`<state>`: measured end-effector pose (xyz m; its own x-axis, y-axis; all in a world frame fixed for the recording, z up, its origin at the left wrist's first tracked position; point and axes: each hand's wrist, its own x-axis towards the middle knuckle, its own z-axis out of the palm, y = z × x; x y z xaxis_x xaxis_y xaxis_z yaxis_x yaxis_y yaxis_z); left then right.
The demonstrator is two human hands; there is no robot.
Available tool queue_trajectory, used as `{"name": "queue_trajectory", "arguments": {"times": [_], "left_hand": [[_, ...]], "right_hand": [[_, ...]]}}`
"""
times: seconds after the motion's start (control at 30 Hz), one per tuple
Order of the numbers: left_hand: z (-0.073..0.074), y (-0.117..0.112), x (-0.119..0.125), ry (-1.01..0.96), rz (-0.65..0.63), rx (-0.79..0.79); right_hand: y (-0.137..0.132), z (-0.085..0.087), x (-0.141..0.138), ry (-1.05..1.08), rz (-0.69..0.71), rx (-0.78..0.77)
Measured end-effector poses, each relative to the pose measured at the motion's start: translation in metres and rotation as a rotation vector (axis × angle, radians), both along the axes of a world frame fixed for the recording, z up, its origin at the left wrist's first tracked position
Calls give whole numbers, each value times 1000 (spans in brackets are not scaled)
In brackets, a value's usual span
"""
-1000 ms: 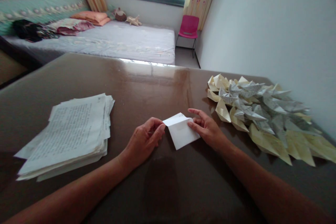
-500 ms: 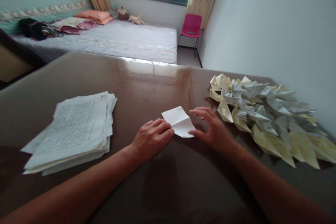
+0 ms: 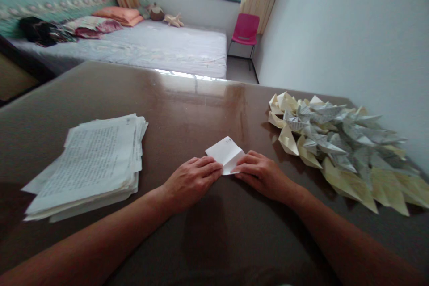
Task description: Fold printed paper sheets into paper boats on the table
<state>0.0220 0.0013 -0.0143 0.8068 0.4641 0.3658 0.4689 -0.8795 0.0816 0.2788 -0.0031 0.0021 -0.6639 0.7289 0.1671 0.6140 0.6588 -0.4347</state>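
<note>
A small folded white paper (image 3: 225, 153) lies on the brown table (image 3: 187, 111) in front of me. My left hand (image 3: 192, 181) rests palm down with its fingers pressed on the paper's near left edge. My right hand (image 3: 260, 175) lies flat beside it, fingers pressing the paper's near right edge. The two hands nearly meet at the fold, and they cover the paper's near part.
A stack of printed sheets (image 3: 90, 163) lies at the left of the table. A heap of folded paper boats (image 3: 338, 143) fills the right side by the white wall. Beyond the table are a bed (image 3: 140, 47) and a pink chair (image 3: 246, 31).
The paper was held up between both hands a second ago. It now lies flat, folded smaller, and both hands have closed in and pressed down on its near edge.
</note>
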Motion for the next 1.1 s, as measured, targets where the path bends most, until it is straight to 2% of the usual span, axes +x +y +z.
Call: {"name": "queue_trajectory", "arguments": {"times": [0.13, 0.33, 0.47, 0.7, 1.1], "left_hand": [[0, -2, -3, 9, -9, 30], [1, -3, -4, 20, -4, 33], [1, -4, -3, 13, 19, 32], [4, -4, 0, 24, 31, 14], [10, -6, 4, 192, 81, -11]], "right_hand": [[0, -6, -3, 30, -165, -72], [-3, -4, -12, -174, -377, -1], [-4, 0, -17, -266, -394, 34], [-2, -2, -18, -279, -408, 26], [-3, 0, -21, -308, -425, 49]]}}
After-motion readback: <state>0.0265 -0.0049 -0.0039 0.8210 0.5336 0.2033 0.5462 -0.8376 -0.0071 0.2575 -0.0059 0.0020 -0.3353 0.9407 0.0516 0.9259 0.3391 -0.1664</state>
